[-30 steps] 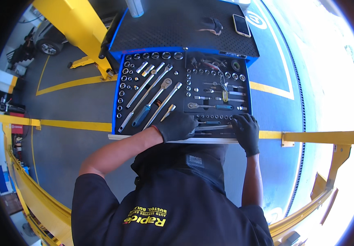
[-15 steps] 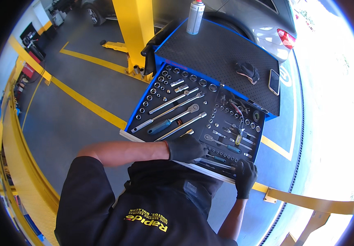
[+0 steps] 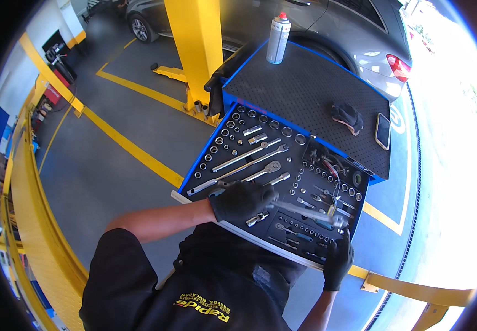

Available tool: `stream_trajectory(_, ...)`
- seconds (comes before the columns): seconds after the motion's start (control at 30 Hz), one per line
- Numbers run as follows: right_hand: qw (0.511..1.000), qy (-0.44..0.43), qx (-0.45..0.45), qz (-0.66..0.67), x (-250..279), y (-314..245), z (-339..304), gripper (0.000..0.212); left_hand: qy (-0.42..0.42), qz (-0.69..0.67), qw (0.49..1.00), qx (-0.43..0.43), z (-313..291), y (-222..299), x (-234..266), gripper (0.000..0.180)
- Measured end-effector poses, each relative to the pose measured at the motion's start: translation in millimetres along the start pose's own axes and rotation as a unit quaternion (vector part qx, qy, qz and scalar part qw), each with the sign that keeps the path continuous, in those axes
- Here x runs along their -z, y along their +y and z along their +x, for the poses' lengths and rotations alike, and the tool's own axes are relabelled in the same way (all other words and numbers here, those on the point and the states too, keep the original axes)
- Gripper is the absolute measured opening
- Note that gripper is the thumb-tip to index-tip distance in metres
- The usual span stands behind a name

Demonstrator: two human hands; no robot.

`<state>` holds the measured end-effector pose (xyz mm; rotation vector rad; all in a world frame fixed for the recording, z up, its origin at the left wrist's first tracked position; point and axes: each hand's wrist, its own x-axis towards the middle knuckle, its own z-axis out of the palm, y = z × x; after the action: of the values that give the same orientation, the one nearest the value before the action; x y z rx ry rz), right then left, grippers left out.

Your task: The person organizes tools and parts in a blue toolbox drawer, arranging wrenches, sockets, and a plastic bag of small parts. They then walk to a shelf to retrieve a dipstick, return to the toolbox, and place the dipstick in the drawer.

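Below, left hand (image 3: 242, 199): gloved, closed around a blurred metal tool (image 3: 304, 211) over the socket drawer (image 3: 205, 157).
Right hand (image 3: 337, 260): gloved, fingers spread open on the drawer's front edge.

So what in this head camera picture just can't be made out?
- The tool in the left hand: motion blur smears it, so its kind is unclear.
- Right hand on the drawer's front edge: the glove hides whatever the fingers touch.
- Small sockets in the tray: too small to tell sizes.
- Silver car: cut off by the top rim.
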<state>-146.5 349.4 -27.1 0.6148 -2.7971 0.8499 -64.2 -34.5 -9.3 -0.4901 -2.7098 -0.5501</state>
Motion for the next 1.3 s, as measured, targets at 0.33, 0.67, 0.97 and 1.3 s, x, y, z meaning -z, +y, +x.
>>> stream_trajectory(0.33,0.998,-0.005,-0.032,-0.062,-0.8,1.1,3.2,0.049,0.365,-0.021,0.872,0.325,53.0,-144.9,64.8,0.015)
stream_trajectory(0.67,0.996,0.013,-0.014,-0.082,1.3,6.5,2.6,0.042,0.237,0.112,0.864,0.43,160.6,-276.6,56.0,0.017)
stream_trajectory(0.97,0.996,0.034,0.048,-0.066,-3.3,18.1,0.7,0.029,0.143,0.285,0.808,0.496,184.8,-337.5,55.9,0.031)
stream_trajectory(1.3,0.995,-0.034,0.067,-0.069,4.7,-9.8,13.5,0.029,0.063,-0.101,0.983,0.138,72.5,-14.6,0.0,0.027)
